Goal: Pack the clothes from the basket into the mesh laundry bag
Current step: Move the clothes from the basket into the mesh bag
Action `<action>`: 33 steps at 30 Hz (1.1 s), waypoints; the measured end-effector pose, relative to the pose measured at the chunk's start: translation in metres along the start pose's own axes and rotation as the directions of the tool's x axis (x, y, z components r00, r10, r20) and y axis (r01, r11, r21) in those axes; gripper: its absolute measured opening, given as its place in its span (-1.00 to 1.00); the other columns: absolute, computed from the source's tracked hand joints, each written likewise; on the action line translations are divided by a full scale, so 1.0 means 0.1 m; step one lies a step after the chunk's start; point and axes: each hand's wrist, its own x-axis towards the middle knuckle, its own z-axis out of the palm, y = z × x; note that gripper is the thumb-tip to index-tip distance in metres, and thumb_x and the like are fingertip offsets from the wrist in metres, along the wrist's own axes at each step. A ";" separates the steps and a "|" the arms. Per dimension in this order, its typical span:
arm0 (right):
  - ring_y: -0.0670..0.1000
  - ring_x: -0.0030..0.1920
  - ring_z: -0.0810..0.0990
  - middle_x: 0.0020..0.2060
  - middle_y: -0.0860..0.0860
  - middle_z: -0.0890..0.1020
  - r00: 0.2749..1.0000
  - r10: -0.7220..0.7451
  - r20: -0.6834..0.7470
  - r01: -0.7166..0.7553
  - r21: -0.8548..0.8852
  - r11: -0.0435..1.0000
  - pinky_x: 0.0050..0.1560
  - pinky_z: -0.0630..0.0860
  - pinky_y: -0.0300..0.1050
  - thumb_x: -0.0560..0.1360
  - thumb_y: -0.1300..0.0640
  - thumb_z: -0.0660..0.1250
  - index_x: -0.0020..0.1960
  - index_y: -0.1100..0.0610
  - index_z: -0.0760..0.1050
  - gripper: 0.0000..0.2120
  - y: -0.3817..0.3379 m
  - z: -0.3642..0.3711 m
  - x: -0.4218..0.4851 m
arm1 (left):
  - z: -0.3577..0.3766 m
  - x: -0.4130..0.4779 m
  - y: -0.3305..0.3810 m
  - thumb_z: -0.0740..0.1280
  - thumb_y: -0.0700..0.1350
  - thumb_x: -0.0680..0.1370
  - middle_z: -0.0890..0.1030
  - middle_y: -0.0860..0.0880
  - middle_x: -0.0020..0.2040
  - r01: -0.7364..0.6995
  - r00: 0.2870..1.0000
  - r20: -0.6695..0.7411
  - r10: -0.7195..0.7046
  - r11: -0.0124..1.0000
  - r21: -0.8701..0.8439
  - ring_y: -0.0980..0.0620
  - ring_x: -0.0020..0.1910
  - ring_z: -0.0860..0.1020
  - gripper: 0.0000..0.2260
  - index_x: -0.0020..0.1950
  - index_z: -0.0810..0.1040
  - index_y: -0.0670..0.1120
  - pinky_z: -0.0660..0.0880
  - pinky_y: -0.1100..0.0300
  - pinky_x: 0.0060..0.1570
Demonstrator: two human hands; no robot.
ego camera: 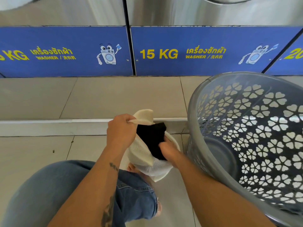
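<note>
Left hand [121,130]: fingers [126,120] curled tight and pinching the cream rim of the mesh laundry bag [141,151]. The pinched edge comes out past my knuckles as a flat strip and lifts that side of the mouth.

Right hand [167,149]: its fingers are at the mouth of the bag, against the black garment [150,136]. They are blurred and partly sunk in the cloth, so I cannot tell whether they pinch it or only press on it.

Black garment: lies in the open mouth, between my two hands. Its upper edge stands above the near rim, and its lower part runs down inside the bag beside my right palm.

Bag: white mesh body with a cream border, hanging from my left pinch, over my jeans [49,194] and the tiled floor [106,99].

Basket [255,122]: grey plastic with flower-shaped cut-outs, just right of the bag and tilted towards me. Its dark bottom is in view.

Beyond: a low step in the floor, then washers [180,53] with blue panels, one marked "15 KG".
</note>
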 end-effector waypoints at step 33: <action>0.21 0.35 0.47 0.42 0.18 0.43 0.898 -0.405 -0.173 0.190 -0.678 0.710 0.28 0.50 0.13 0.57 -0.14 0.27 0.53 0.03 0.13 -0.37 0.11 0.39 0.16 | 0.06 0.04 0.11 0.25 -0.14 0.42 0.58 -0.08 -0.03 0.129 0.939 0.279 -0.203 0.956 0.262 -0.08 -0.09 0.58 -0.74 0.09 0.55 -0.08 0.58 0.05 -0.03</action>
